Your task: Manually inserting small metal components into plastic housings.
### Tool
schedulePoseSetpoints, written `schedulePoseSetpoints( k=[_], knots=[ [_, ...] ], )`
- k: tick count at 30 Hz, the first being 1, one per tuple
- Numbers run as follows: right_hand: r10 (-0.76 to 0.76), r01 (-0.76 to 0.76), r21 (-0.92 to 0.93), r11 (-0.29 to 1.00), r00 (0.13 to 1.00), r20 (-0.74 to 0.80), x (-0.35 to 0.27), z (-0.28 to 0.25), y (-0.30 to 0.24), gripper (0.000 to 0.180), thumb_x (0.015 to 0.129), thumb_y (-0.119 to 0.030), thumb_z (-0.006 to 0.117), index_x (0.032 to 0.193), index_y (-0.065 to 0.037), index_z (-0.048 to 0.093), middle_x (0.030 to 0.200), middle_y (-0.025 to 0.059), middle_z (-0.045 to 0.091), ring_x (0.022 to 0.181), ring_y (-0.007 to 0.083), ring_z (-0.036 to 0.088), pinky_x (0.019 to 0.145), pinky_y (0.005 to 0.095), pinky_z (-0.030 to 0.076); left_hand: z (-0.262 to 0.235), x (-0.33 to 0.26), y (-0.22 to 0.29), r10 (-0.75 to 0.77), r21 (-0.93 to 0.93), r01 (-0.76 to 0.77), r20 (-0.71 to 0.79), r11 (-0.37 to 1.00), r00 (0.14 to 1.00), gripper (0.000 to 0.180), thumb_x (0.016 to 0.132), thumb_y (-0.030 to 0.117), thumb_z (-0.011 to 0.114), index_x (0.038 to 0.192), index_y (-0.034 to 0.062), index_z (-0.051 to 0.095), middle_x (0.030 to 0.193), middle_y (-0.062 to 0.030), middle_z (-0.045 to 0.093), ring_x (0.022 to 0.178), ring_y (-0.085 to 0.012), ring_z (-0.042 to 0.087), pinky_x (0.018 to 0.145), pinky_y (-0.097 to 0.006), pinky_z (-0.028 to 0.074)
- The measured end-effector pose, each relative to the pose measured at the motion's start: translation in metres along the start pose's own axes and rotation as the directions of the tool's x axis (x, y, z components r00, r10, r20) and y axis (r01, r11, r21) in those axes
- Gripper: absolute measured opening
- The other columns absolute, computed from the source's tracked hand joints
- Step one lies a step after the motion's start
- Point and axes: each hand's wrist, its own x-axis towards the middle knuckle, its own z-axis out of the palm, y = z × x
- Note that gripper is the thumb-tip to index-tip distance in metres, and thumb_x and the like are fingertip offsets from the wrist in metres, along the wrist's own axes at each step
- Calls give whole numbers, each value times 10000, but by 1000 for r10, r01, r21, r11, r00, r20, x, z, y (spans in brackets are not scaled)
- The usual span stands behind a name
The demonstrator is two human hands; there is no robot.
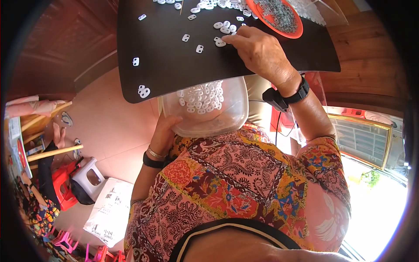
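My left hand [163, 135] grips the left side of a translucent plastic tub [235, 109], held just below the table edge. Inside lies a heap of small white plastic pieces [201, 97], each with two holes. Over the black table my right hand [262, 52] reaches in with its back up. Its index finger is stretched out, the tip touching a small white two-holed piece [220, 43]; the other fingers are partly hidden under the hand. Beyond that fingertip sits a cluster of similar pieces [224, 27].
Single white pieces [199, 49] are scattered over the black table [161, 74]. At the back right, an orange-red plate [299, 30] holds many small grey bits [279, 15]. More white pieces [222, 3] crowd the far edge. A person's bare foot [59, 135] shows at the left.
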Motion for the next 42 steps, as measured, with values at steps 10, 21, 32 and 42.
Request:
schedulePoseSetpoints(
  k=[10,21,32,42],
  knots=[
    [-98,97,-10,995,995,-11,25,15,10,261,780,-2,560,983,-123,672,848,56,585,768,267,612,628,358,506,4,1,3,-11,-17,11,5,1000,1000,611,801,38,505,1384,-9,330,1337,-126,467,1222,-236,464,1040,-343,362],
    [-33,37,82,996,998,-51,51,-9,36,199,813,-59,536,969,-47,660,820,139,606,755,322,608,672,387,497,3,1,2,-11,-24,11,1,1000,1000,606,805,52,508,1380,-17,328,1332,-127,466,1207,-238,474,1030,-344,372],
    [-226,217,80,973,964,138,50,15,38,409,738,64,515,1117,-52,618,1032,122,590,982,313,573,856,367,471,13,2,18,-6,38,4,38,999,999,620,806,60,516,1393,8,322,1321,-107,475,1206,-223,474,1037,-338,358],
    [-203,197,60,979,970,130,20,12,-11,417,695,41,549,1102,-23,610,1040,95,569,968,270,556,812,335,498,11,4,22,-19,75,15,53,997,998,626,793,61,510,1390,-1,330,1334,-105,471,1230,-223,453,1058,-340,328]
  ],
)
